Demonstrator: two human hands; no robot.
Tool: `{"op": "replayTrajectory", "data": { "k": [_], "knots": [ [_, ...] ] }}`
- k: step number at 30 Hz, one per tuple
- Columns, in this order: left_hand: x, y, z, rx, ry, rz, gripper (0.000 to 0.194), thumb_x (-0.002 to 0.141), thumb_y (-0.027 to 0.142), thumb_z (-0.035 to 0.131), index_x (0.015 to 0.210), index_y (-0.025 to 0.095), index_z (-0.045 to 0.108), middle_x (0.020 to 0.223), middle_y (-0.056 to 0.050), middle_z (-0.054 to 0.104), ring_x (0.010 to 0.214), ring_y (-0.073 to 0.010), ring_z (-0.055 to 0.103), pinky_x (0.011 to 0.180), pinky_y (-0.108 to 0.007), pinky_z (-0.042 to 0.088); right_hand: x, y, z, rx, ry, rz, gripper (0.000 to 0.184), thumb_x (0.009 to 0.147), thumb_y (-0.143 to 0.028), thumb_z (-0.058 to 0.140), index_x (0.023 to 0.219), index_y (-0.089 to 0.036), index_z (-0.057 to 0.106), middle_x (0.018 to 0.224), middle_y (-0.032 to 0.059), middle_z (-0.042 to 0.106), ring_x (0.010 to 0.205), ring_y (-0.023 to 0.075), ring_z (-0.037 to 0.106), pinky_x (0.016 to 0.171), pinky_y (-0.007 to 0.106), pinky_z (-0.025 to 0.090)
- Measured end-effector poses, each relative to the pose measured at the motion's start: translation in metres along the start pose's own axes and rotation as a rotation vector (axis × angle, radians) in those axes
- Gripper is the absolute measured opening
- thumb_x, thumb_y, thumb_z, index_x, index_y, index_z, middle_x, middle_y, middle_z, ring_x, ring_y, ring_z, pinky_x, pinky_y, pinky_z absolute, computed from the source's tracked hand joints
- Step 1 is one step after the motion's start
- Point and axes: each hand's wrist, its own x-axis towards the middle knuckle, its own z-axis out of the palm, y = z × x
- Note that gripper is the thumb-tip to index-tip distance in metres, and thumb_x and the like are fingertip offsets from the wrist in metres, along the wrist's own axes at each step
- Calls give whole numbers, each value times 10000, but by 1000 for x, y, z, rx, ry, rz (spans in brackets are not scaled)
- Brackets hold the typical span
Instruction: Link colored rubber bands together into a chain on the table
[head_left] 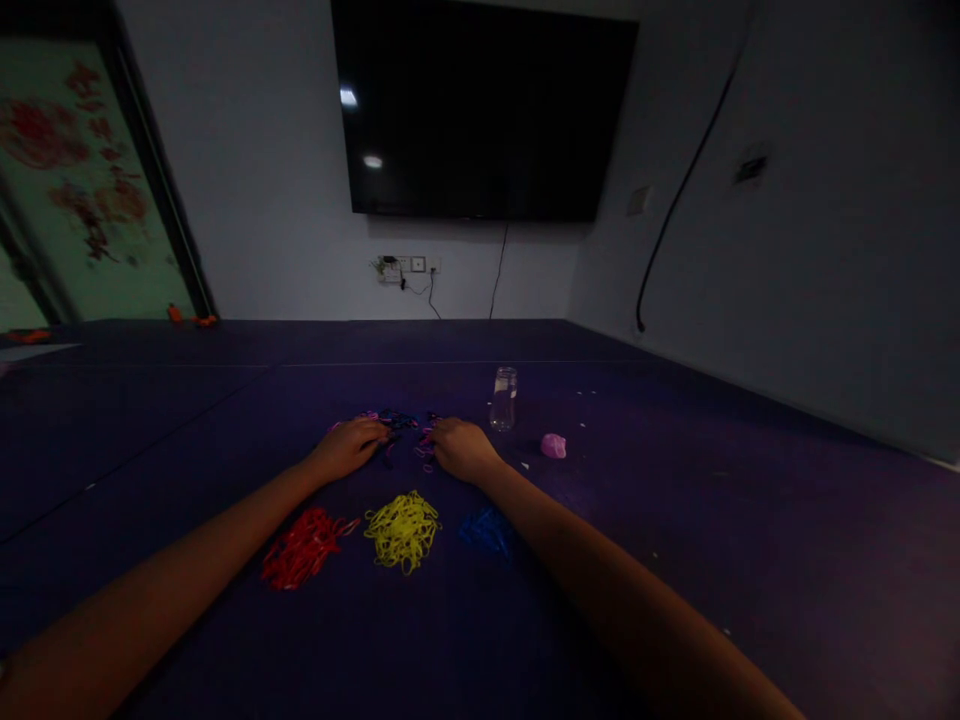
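On the dark purple table, small loops that look like rubber bands lie in piles. My left hand (350,448) rests at the near left edge of a mixed dark and pink pile (399,420), its fingers stretched over the bands. Across from it, my right hand (463,450) is bent down at the pile's right side, fingers curled together with their tips hidden beside some pink bands (424,452). Closer to me lie a red pile (304,548), a yellow pile (403,531) and a blue pile (487,531), the blue one beside my right forearm.
A clear open jar (504,402) stands upright just past my right hand. To its right sits a crumpled pink lump (553,446). Small white scraps dot the table. Behind are a wall-mounted screen (484,110), sockets and a hanging black cable (686,180).
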Motion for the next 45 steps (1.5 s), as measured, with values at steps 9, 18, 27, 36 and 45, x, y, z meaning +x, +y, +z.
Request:
{"op": "replayTrajectory", "data": {
  "k": [9,18,27,36,45],
  "knots": [
    [1,-4,3,29,45,-86,240,836,155,463,937,213,673,967,-53,697,955,-199,609,881,-364,484,-1,-2,-3,-20,20,-7,301,881,-172,384,1044,-139,635,1119,126,640,1040,224,566,864,310,437],
    [0,-2,2,36,43,-122,212,863,181,457,918,202,661,970,-58,692,928,-198,612,850,-363,489,-1,-2,-2,-14,-4,-7,325,884,-176,377,1084,-129,629,1148,132,633,1041,232,575,859,326,447],
    [0,-5,4,58,34,-108,213,865,182,460,945,202,656,986,-48,692,954,-191,605,876,-351,478,0,-1,0,-11,-28,19,328,887,-191,374,1088,-139,628,1133,126,642,1035,224,586,850,315,453],
    [0,-3,3,65,33,-110,197,862,175,471,937,195,652,983,-48,694,954,-192,606,868,-346,480,0,-1,1,-14,-18,16,317,893,-193,371,1072,-147,628,1114,116,650,1028,221,592,846,301,453],
    [-1,-7,5,73,32,-102,204,850,166,474,940,201,654,979,-40,694,945,-186,606,865,-344,485,1,0,3,-10,-10,6,341,895,-189,360,1102,-136,626,1133,123,643,1039,221,589,862,309,451]
  ]
}}
